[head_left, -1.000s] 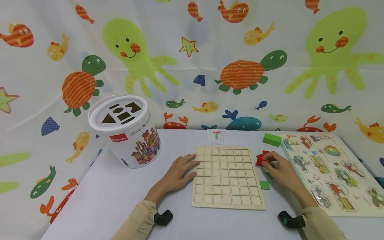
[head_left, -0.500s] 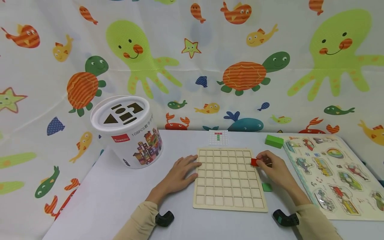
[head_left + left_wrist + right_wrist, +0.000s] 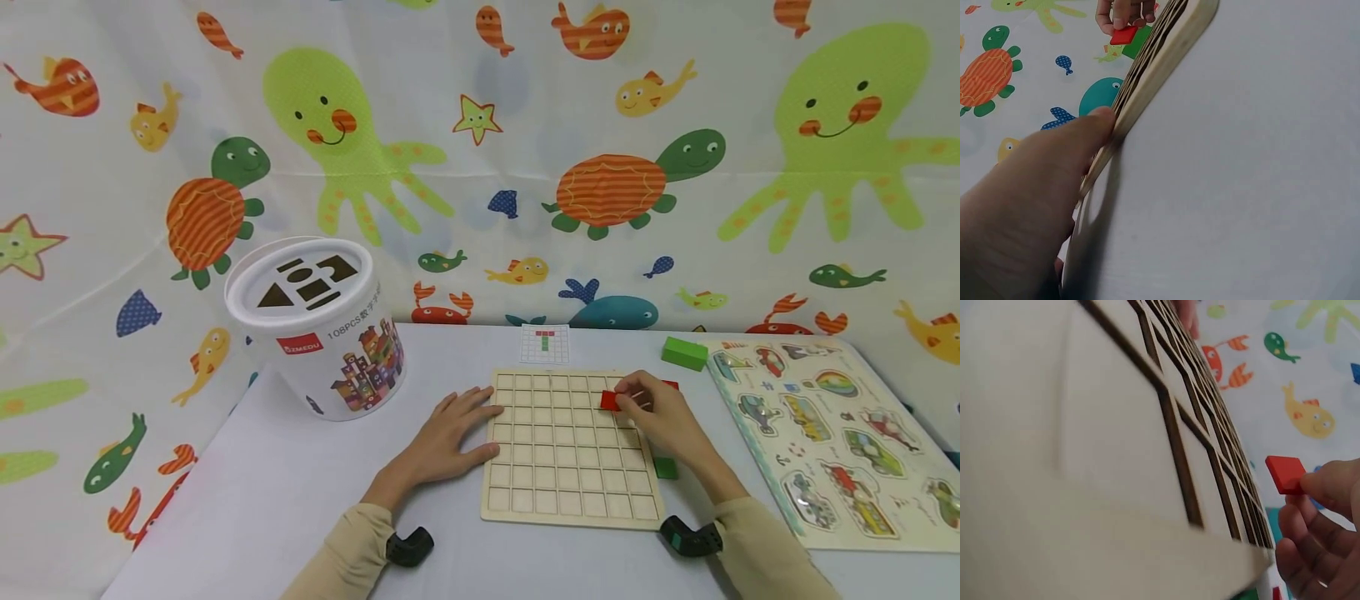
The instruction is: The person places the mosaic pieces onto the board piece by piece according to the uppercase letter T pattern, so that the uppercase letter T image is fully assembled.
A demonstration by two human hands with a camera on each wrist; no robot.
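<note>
My right hand (image 3: 658, 417) pinches a thin red square tile (image 3: 610, 401) above the upper right cells of a wooden grid board (image 3: 558, 446). In the right wrist view the red tile (image 3: 1285, 474) sits between thumb and fingertips, raised over the board's surface. My left hand (image 3: 453, 437) rests along the board's left edge with fingers spread; the left wrist view shows its thumb (image 3: 1100, 122) against the wooden rim. Another red tile (image 3: 671, 385) lies right of the board, partly hidden behind my right hand. A green tile (image 3: 665, 467) lies near the board's right edge.
A small card (image 3: 545, 343) with a red and green T pattern lies behind the board. A green block (image 3: 685, 353) stands at the back right beside a picture puzzle board (image 3: 832, 433). A white bucket (image 3: 315, 333) with a shape-hole lid stands at the left.
My right hand has picked up a red tile from the pile right of the board and moved left with it over the grid. The left hand has stayed at the board's edge.
</note>
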